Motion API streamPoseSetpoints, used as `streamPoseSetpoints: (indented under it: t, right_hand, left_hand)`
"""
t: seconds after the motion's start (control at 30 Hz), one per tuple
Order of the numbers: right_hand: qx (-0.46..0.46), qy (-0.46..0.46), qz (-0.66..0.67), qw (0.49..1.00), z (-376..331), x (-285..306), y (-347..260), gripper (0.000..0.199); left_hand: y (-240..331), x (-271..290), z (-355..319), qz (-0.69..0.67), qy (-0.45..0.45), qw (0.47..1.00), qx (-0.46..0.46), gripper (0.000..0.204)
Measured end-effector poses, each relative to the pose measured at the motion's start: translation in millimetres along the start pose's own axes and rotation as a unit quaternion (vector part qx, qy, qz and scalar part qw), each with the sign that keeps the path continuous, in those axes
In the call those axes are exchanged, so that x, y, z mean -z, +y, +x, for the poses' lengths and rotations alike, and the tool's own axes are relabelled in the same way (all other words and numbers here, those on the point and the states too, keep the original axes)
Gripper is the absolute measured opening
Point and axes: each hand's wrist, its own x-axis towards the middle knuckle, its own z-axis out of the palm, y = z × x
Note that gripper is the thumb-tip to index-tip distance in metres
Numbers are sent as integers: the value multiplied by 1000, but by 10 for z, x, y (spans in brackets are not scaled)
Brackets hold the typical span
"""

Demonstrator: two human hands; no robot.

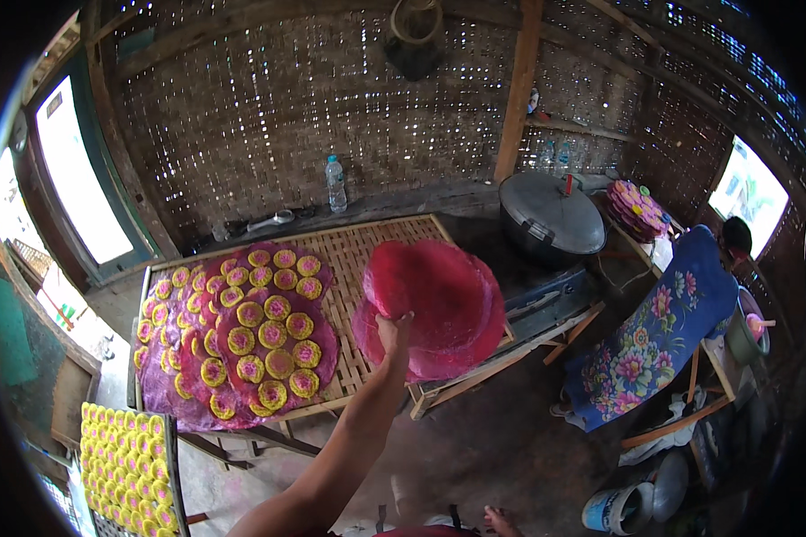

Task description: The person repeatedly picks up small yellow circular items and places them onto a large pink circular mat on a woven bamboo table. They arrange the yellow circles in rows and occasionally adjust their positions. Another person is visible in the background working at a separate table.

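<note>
My left hand (392,329) is raised and grips the lower edge of a large, thin, round pink sheet (439,304), which hangs limp over the right end of a woven bamboo drying tray (367,251). On the tray's left half lie more pink sheets (242,336) covered with several small yellow discs with pink middles (278,309). My forearm comes up from the lower edge. My right hand is not visible.
Another person in a blue flowered garment (654,340) bends over at the right. A big lidded metal pot (551,215) stands behind the tray, near a stack of coloured discs (636,210). A water bottle (335,183) stands by the woven wall. A second tray of yellow discs (125,465) is at lower left; buckets (618,510) at lower right.
</note>
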Motion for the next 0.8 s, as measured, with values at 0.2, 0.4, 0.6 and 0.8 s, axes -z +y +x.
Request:
streamPoseSetpoints:
  t: [0.2,0.4,0.6,0.8]
  right_hand:
    - [314,-10,-119,942,-490,146,278,44]
    - [-15,-97,-166,981,284,-94,-472,36]
    - [39,-140,-200,969,996,-412,-2102,33]
    - [250,-208,-235,916,583,-1862,-3709,26]
  left_hand:
    - [-1025,429,-600,144,-12,947,-287,84]
    - [-2212,2249,-2355,101,-106,988,-49,38]
    - [-2595,4078,-3578,182,82,975,96,26]
    - [-2210,5159,-4443,-24,375,925,57,29]
